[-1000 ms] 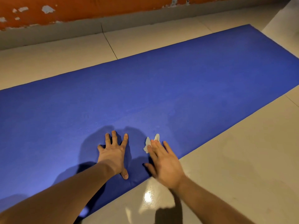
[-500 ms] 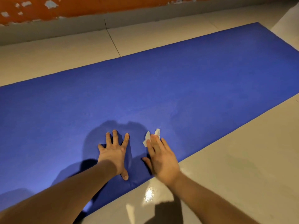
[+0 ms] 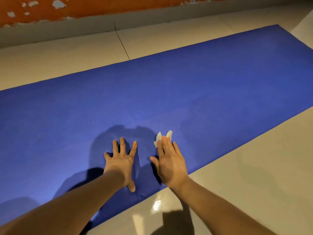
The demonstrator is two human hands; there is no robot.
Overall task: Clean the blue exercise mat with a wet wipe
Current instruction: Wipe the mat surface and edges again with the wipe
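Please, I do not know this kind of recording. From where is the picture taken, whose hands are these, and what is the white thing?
There is no machine here: a person wears a wide-angle camera on the head, so the picture looks forward and down at their own arms. A blue exercise mat lies on a pale tiled floor, with an orange wall behind. The left hand rests flat on the mat, fingers spread. The right hand presses a white wet wipe onto the mat under straight fingers; only the wipe's ends show past the fingertips.
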